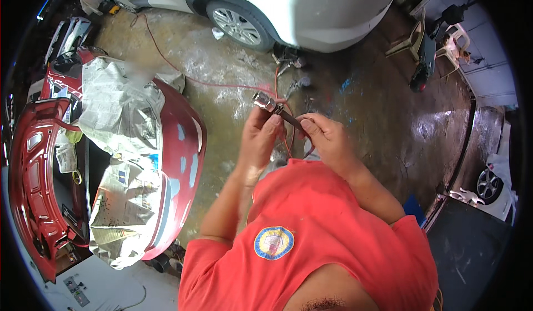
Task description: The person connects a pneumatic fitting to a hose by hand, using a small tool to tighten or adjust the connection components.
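Observation:
A shiny metal hose coupling (264,101) sits on the end of a dark air hose (291,121), pointing up and to the left. My left hand (259,139) is closed around the hose just behind the coupling, its thumb lying along the top. Farther down the same hose, my right hand (330,140) pinches it between thumb and fingers. Both hands are held out in front of my red shirt (333,211). Below my right hand the hose bends down, and its lower run is partly hidden by my hands and shirt.
At the left stands a red car body (191,139) with grey filler patches, draped in newspaper (122,105), its red lid (33,183) raised. Ahead is a white car (311,11). A reddish hose (222,84) crosses the floor. Plastic chairs (455,41) stand at the far right.

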Available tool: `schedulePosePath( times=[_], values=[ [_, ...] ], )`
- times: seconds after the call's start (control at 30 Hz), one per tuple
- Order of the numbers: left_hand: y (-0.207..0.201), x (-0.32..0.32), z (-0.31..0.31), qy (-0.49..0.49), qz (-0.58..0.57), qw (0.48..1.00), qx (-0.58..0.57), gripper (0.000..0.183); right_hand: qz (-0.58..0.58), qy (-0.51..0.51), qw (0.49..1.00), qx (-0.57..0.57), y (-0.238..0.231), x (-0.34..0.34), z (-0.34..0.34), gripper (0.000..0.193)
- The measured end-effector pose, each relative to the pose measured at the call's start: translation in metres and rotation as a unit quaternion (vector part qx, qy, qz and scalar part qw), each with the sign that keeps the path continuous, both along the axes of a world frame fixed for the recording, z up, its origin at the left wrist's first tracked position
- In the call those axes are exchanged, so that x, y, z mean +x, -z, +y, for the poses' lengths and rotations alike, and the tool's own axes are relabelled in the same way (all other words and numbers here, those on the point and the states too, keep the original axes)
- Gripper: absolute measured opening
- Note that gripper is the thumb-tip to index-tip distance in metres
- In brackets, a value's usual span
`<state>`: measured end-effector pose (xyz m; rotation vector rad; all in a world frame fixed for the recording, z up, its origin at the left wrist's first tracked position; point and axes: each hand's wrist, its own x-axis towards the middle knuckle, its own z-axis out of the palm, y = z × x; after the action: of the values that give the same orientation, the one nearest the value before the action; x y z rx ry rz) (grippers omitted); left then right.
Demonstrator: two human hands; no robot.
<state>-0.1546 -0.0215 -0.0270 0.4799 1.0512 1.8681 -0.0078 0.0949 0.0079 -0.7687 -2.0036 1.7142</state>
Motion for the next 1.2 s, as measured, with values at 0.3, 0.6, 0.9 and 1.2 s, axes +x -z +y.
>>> schedulePosePath(
  times=[0.3,0.6,0.9,1.2],
  values=[
    [-0.051,-0.020,0.018,-0.018,-0.092,0.943,0.320,0.047,0.061,-0.020,0.995,-0.077,0.005,-0.006,0.018,0.034],
    [-0.123,-0.048,0.041,0.054,0.056,0.921,0.382,0.060,0.152,-0.122,0.959,-0.207,-0.076,0.010,0.035,0.020],
    [-0.160,-0.028,0.057,0.099,-0.208,0.852,0.470,0.059,0.112,-0.182,0.842,0.495,-0.177,-0.015,0.019,0.010],
    [-0.128,0.018,0.071,0.052,-0.367,0.857,0.358,0.055,-0.018,-0.230,0.675,0.701,-0.188,-0.019,0.039,0.009]
  ],
)
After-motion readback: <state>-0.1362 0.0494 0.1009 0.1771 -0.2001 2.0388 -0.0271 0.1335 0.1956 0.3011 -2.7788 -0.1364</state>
